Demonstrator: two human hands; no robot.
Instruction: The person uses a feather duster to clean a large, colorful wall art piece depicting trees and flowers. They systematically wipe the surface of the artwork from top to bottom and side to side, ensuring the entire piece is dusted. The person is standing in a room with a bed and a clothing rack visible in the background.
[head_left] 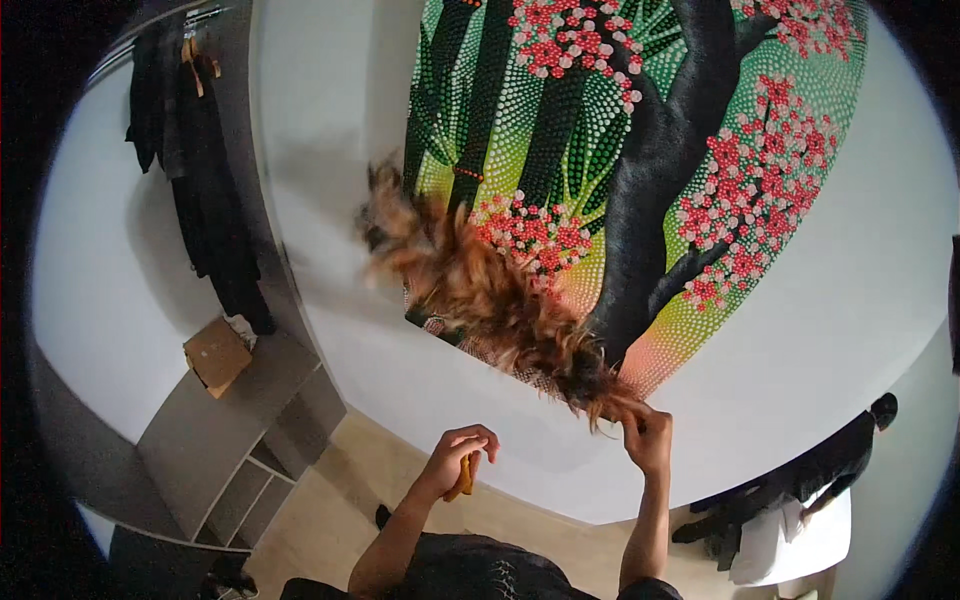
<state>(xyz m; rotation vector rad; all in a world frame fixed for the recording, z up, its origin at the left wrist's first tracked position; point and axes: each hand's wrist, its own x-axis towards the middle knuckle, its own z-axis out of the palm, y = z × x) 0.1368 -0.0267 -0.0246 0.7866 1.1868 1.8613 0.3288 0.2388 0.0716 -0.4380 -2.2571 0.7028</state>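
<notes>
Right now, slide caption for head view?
Right hand holds a brown feather duster in front of a blossom painting; left hand holds a small yellow object.

Soft shadows grey the wall (330, 220), the feather duster (490, 290) blurs, and edges darken.

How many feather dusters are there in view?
1. The brown feather duster is gripped at its lower end by your right hand and slants up to the left, in front of the painting. Another could be out of sight.

Duster (490, 290) — across painting (650, 190), open wall (850, 270) rightward
</notes>
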